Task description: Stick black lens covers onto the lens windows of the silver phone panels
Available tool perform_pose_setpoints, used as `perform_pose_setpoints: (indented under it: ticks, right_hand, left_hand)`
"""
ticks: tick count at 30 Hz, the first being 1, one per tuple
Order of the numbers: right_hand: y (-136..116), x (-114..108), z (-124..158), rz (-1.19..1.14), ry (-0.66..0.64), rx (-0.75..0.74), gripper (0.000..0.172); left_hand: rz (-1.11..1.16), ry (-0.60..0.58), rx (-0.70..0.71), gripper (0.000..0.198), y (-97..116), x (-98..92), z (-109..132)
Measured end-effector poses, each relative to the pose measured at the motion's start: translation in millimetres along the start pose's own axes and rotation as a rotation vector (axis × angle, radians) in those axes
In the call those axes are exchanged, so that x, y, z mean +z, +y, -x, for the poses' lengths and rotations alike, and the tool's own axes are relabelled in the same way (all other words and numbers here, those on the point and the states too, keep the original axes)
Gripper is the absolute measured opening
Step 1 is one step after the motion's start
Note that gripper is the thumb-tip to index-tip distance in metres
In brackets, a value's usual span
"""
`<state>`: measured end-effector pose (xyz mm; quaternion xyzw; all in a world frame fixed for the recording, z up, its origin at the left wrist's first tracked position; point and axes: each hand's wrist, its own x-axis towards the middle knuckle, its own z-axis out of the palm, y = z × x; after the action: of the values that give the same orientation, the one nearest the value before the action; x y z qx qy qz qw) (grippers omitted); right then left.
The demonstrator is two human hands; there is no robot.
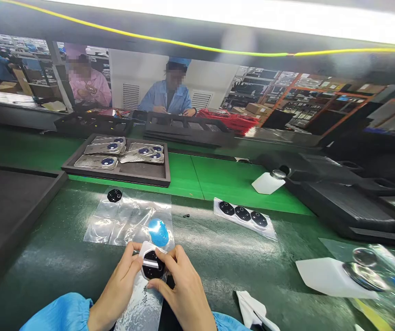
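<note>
Low in the head view, both hands hold a phone back cover (141, 305) with a textured, shiny silver surface. At its top end sits a round black camera lens plate (153, 271) with a pale border, crossed by a bright strip that may be a reflection. My left hand (120, 282) is closed, thumb and finger pinching the cover's left edge beside the plate. On the other side, my right hand (183, 285) grips the right edge, thumb and forefinger around the plate. Just beyond the fingers, a round blue film (158, 232) lies on a clear plastic sheet (128, 216).
A lens plate (115, 195) lies on the sheet's far corner. Three more sit on a white strip (218, 207). Behind stands a dark tray (138, 178) of phone covers. White bottles (268, 183) and a crumpled white cloth (252, 308) are rightward. Co-workers (168, 94) sit opposite.
</note>
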<state>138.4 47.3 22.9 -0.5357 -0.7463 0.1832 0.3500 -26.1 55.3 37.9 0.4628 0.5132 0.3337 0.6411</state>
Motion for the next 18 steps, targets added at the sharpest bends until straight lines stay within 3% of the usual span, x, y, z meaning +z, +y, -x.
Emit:
perform_pose_setpoints:
  ticks: [6,11,18]
  right_hand:
    - [3.7,-6.7,0.1,-0.103,-0.083,0.038,0.064]
    - [3.5,-6.3,-1.2,-0.139,-0.039,0.054,0.057]
    - [3.4,-7.0,-4.9,-0.188,0.003,0.054,0.042]
  left_hand:
    - [0.051,0.001,0.005,0.034,-0.9,-1.6,-1.6]
    - [0.106,-0.007,0.054,0.031,-2.2,-3.3,-2.6]
    - [0.082,-0.018,0.004,0.03,1.2,-4.0,0.0]
